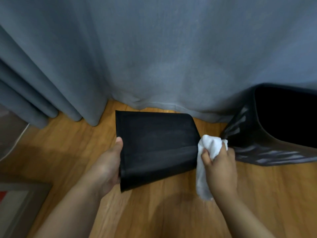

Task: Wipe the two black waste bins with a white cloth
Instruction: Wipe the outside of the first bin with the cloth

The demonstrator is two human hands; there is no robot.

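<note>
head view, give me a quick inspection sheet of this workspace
surface: brown wood-plank floor, bare where visible
job's things: plain black waste bin tipped on its side; ribbed black waste bin at right, open mouth visible; crumpled white cloth against the plain bin's right edge
clutter: grey-framed mat with red patch, lower left
hands: left hand grips the plain bin's left edge; right hand grips the cloth
cables: thin white line at left, possibly a cable
surroundings: grey-blue fabric curtain behind

Grey-blue fabric curtains (154, 48) are hanging onto a warm brown wooden plank floor (154, 212), a grey-bordered mat (18, 203) lying at lower left
</note>
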